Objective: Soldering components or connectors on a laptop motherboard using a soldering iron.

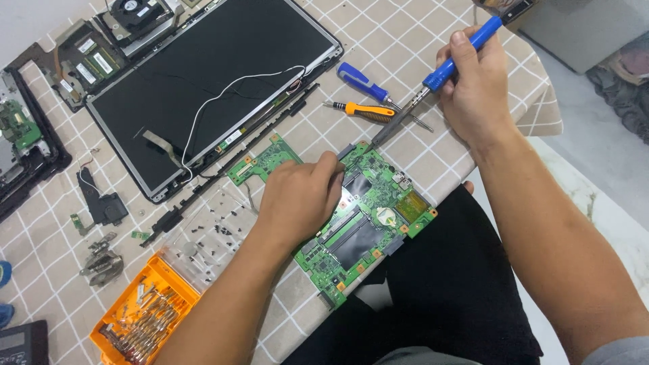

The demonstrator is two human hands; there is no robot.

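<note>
Right hand (476,84) grips your blue-handled tool (433,80), tip at the green circuit board (365,220) edge your left hand (301,196) pins flat; next, steady downward pressure.

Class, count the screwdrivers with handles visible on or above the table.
3: a blue screwdriver in the right hand, a blue-handled one and an orange-handled one lying beside it. Others may be hidden.
</note>
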